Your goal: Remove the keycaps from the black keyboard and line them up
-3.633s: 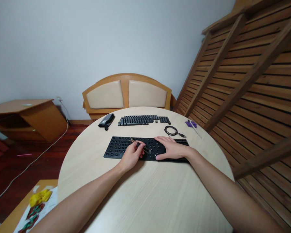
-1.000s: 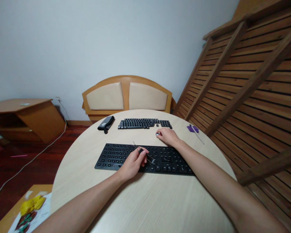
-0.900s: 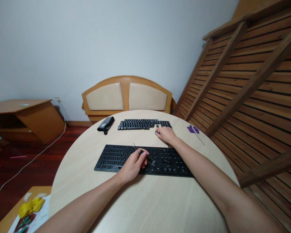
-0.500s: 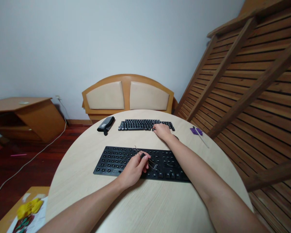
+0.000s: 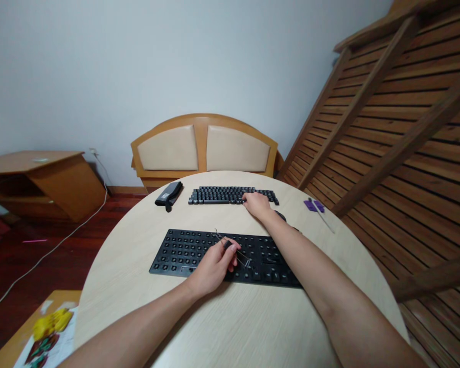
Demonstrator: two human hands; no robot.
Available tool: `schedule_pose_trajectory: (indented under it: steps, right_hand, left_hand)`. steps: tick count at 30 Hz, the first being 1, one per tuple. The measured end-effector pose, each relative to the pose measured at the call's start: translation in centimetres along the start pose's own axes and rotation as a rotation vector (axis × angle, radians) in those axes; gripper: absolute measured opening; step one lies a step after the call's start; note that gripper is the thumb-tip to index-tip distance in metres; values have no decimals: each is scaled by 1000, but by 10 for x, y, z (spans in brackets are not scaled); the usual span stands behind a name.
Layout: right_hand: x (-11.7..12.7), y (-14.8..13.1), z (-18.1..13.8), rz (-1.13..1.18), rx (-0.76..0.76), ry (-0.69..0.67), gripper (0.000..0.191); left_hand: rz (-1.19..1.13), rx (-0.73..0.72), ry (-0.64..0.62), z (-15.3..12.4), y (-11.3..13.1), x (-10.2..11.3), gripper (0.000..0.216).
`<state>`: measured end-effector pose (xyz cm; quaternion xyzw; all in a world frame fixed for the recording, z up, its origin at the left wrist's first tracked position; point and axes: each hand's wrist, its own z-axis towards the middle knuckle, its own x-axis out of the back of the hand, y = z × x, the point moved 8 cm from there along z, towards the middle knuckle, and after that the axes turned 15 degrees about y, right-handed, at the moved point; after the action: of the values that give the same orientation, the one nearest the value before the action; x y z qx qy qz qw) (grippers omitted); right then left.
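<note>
My left hand (image 5: 216, 263) is closed around a wire keycap puller (image 5: 243, 258) with a dark handle; its wire end hangs over the black keyboard base (image 5: 176, 250). Most of the base shows bare switches, with a few keycaps left on its lower right part. Farther back, my right hand (image 5: 257, 205) reaches into rows of loose black keycaps (image 5: 214, 195) laid out in keyboard order. Its fingers are pinched at a keycap in the front row; the fingertips are partly hidden. My right forearm covers the right end of the base.
A folded black pouch (image 5: 169, 195) lies at the table's back left. Purple pieces and a thin brush-like stick (image 5: 322, 215) lie at the right. A dark object (image 5: 280, 216) shows behind my right forearm. Wooden slats (image 5: 387, 138) lean close along the right side.
The view has shifted slightly. Both hands stay in nearly the same places, the right at the front row of keycaps, the left still holding the keycap puller over the base.
</note>
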<state>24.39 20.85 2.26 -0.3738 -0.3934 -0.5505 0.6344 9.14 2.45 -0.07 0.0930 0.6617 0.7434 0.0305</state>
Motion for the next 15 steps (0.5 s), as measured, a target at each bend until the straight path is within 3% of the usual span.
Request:
schedule_pose_trajectory:
  steps: [10,15]
  right_hand:
    - [24,7,-33,50,41,-1,37]
    - [53,3,-83,343,114,-13,21]
  left_hand:
    - [28,-19,-6,0,-1,-1,37]
    - [56,-66,9,1,-1,-1,37]
